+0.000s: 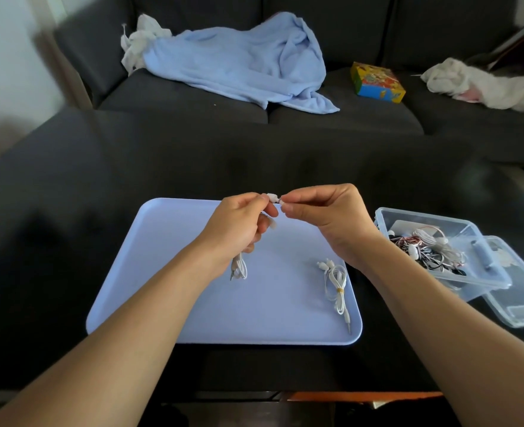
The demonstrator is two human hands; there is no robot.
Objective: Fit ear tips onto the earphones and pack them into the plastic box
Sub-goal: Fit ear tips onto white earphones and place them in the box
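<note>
Both forearms reaching over tray; left hand pinching earbud, right hand pinching ear tip, aligned for fitting.

Smooth matt plastic tray, clear glossy plastic box, fuzzy cloth blanket

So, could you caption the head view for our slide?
Both hands, left and right, fit an ear tip onto an earphone above the tray.

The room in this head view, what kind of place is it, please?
Most likely a home living room, not a workshop. A dark sofa stands behind the black table, with a blue blanket and a colourful box lying on its seat.
</note>
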